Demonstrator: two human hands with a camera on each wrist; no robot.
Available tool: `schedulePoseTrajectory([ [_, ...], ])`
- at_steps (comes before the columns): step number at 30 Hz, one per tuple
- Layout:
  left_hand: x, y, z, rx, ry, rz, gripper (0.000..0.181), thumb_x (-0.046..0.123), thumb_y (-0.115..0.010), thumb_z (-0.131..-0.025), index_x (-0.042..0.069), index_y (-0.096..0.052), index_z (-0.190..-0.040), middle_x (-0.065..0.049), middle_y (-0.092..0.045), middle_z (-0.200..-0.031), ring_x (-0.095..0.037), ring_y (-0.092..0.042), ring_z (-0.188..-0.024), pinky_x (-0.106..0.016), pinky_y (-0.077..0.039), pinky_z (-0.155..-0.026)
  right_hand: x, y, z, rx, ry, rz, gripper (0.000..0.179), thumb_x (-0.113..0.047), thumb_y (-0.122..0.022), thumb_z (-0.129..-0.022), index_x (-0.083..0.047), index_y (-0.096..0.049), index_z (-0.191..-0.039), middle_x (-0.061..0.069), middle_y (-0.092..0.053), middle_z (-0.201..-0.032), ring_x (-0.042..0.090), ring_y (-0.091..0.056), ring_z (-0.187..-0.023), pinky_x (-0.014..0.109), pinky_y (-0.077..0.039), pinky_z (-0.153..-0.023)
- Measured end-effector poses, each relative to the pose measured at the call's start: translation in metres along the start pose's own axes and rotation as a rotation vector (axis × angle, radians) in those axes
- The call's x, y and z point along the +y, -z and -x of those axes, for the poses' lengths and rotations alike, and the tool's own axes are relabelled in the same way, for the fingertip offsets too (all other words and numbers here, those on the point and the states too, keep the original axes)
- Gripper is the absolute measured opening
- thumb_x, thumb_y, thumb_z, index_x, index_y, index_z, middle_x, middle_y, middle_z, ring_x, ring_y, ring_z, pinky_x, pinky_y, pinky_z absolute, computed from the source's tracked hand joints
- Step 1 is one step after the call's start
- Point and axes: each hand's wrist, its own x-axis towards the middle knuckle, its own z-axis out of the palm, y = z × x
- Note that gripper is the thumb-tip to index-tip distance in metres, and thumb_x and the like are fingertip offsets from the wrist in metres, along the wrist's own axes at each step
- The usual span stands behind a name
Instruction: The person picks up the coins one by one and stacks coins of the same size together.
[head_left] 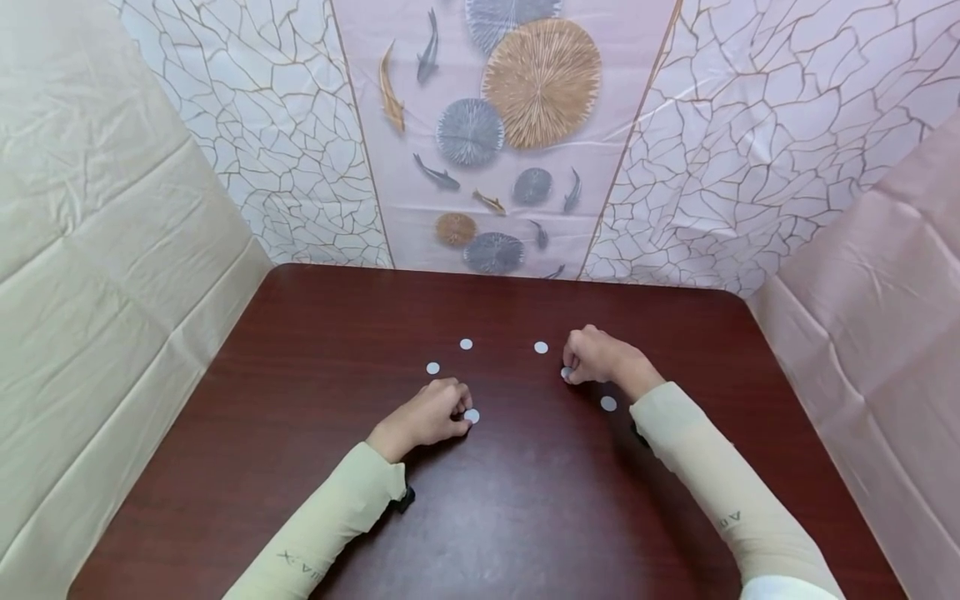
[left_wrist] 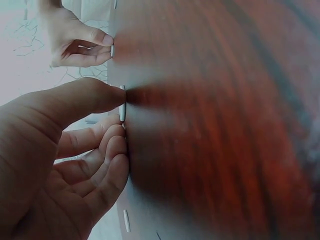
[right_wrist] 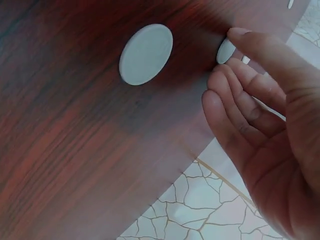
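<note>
Looking from the head view, I see a dark red-brown counter (head_left: 495, 525), glossy and wood-grained, its far corners rounded, with a creased cloth backdrop (head_left: 750, 108) behind, printed in crackle lines and fish. Small, thin, round white discs (head_left: 541, 347) are spread over the counter. The left hand (head_left: 429, 414) is drawn narrow, thumb and finger pinching the nearest disc (head_left: 471, 416) at its tips. The right hand (head_left: 598, 355) pinches a second disc (head_left: 567, 375) just beneath its fingertips, and a spare disc (head_left: 608, 403) lies near that wrist. In the left wrist view, the nearest disc shows edge-on, a pale sliver between thumb and forefinger against the wood, the other fingers bent alongside. In the right wrist view, the second disc is a slim oval between thumb and forefinger at the counter's surface; the spare disc shows large, flat-faced and smooth-rimmed, apart from the fingers.
</note>
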Motion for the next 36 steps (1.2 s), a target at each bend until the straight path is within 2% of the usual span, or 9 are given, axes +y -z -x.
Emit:
schedulePoseTrajectory([
  [7,0.001,0.001,0.0,0.003,0.0,0.008,0.015,0.013,-0.078,-0.092,0.005,-0.069,-0.102,-0.005,-0.065,-0.097,-0.016,-0.064,-0.091,-0.031,-0.056,-0.081,0.0,-0.005,-0.004,-0.013,-0.062,0.031,0.013,-0.018,-0.085,-0.079,-0.011,-0.076,-0.085,0.002,-0.072,-0.083,0.015,-0.064,-0.072,0.031,-0.055,-0.069],
  [16,0.002,0.002,0.001,0.005,0.004,0.003,0.015,0.012,-0.077,-0.091,0.006,-0.069,-0.101,-0.005,-0.065,-0.097,-0.016,-0.063,-0.09,-0.029,-0.054,-0.081,0.004,-0.011,-0.005,0.011,-0.056,0.08,0.023,-0.025,-0.085,-0.075,-0.012,-0.07,-0.086,0.002,-0.067,-0.086,0.017,-0.061,-0.073,0.033,-0.054,-0.071],
  [25,0.002,0.001,0.001,0.009,-0.012,-0.013,0.015,0.013,-0.077,-0.092,0.005,-0.07,-0.102,-0.005,-0.066,-0.097,-0.017,-0.063,-0.09,-0.031,-0.055,-0.081,0.005,-0.011,-0.002,0.043,-0.002,0.07,0.022,-0.024,-0.083,-0.074,-0.012,-0.071,-0.088,0.0,-0.068,-0.084,0.013,-0.061,-0.07,0.031,-0.054,-0.068],
  [36,0.002,0.003,0.001,0.005,-0.003,0.003,0.015,0.013,-0.078,-0.092,0.004,-0.071,-0.102,-0.006,-0.068,-0.098,-0.018,-0.066,-0.091,-0.031,-0.056,-0.082,0.0,-0.004,0.003,0.174,0.103,0.052,0.018,-0.02,-0.08,-0.072,-0.012,-0.071,-0.086,-0.005,-0.068,-0.076,0.006,-0.059,-0.066,0.027,-0.053,-0.065],
])
